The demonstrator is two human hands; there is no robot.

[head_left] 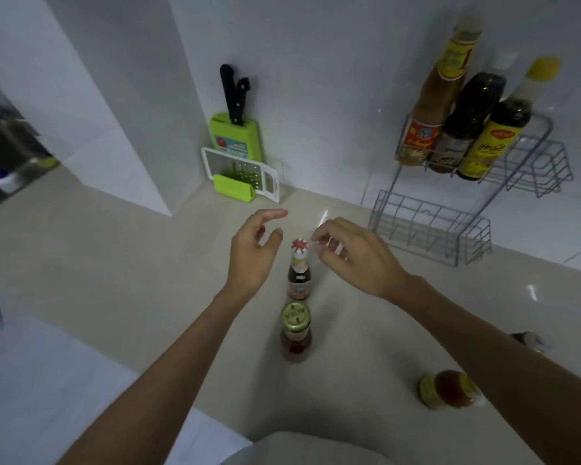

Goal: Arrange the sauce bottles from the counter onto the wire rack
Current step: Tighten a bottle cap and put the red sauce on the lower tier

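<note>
Past the gold-capped red sauce bottle (296, 333) nearest you, both hands, left (254, 255) & right (356, 256), hang empty w/ fingers loosely spread beside the red-and-white-capped dark bottle (299, 270); grip its neck firmly, lift straight, carry to the silver wire rack (463, 203) beyond.

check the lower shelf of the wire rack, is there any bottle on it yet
No, the lower shelf of the wire rack holds nothing, while all three racked bottles stand on the upper shelf.
</note>
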